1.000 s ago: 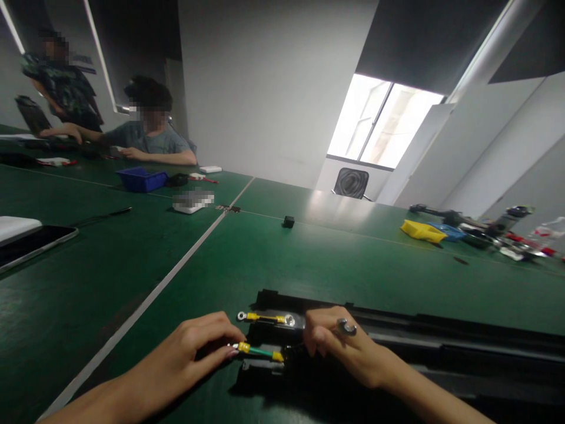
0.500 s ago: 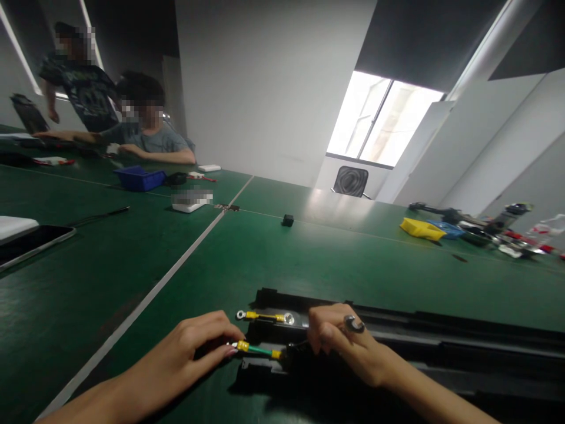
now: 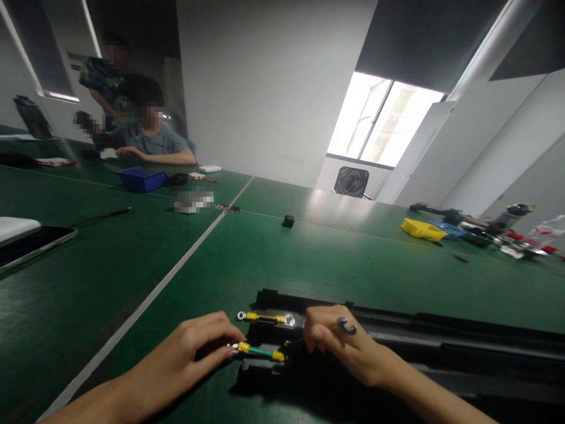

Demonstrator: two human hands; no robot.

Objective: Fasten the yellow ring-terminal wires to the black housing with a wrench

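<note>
My left hand pinches the free end of a short green wire with yellow crimped ends. The wire's other end lies at a black channel-shaped frame, close to the tip of a wrench. My right hand is closed around that wrench, whose open-jaw end sticks up behind the thumb. How its far end meets the fastener is dark and hard to make out. Above the green wire, a second short yellow-ended wire has one ring end at a bolt and its other ring lug past the frame's edge.
On the green table sit a small black cube, a yellow bin, a blue bin and a phone-like device. Tools and clutter lie far right. Two people are at the far left.
The wrench's jaw end has shifted slightly left and tilted as my right hand turned a little. My left hand stays put. Behind, the standing person moved right and the seated person drew an arm in.
</note>
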